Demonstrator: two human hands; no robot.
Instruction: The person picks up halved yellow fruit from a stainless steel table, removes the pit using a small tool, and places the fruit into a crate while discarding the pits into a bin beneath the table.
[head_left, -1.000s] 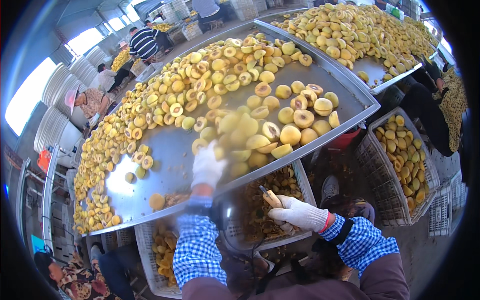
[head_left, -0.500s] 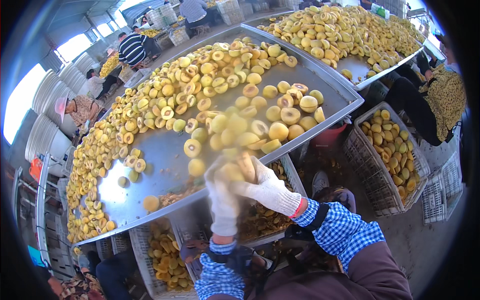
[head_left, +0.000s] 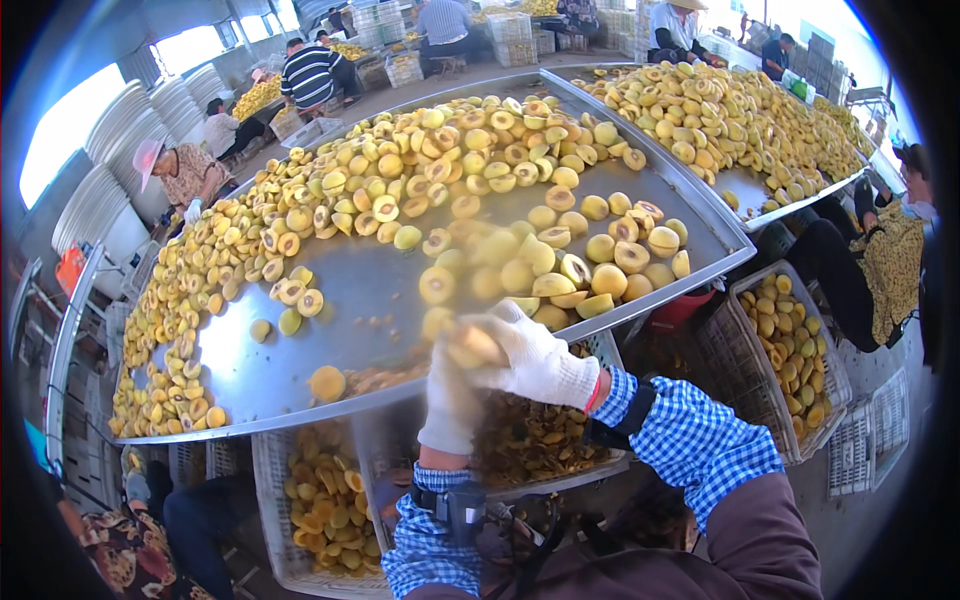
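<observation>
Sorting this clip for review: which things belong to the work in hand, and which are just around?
In hand:
white-gloved left hand
white-gloved right hand
yellow fruit held between them
large steel tray of halved yellow fruit

Around:
side plastic crate of fruit
second steel tray

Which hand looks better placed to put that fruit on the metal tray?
Probably the right hand: it grips the fruit close beside the tray's near rim. The left hand sits lower beside it.
</observation>
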